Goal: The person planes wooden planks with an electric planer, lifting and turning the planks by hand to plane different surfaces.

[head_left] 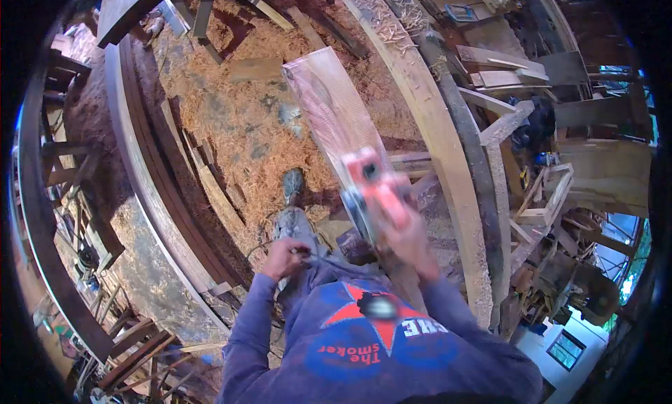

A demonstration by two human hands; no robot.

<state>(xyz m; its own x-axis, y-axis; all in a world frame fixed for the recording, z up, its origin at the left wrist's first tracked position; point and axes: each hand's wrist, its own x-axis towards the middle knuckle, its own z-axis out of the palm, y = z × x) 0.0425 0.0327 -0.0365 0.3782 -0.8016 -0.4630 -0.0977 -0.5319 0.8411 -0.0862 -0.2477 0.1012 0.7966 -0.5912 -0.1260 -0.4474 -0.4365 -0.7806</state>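
My right hand (411, 249) is wrapped round the rear handle of a red electric planer (374, 183), which is smeared by motion. The planer rests on a long reddish-brown plank (332, 100) that stretches away in front of me. Its underside and the near end of the plank are partly hidden by the tool and my arm. Over my thigh, my left hand (285, 258) is closed on a dark power cord (322, 256), which loops near my lap.
Wood shavings (231, 138) cover the floor around my shoe (292, 186). A long pale beam (427, 117) runs along the right of the plank, and dark stacked boards (164, 194) lie on the left. Offcuts (504, 72) are piled at the far right.
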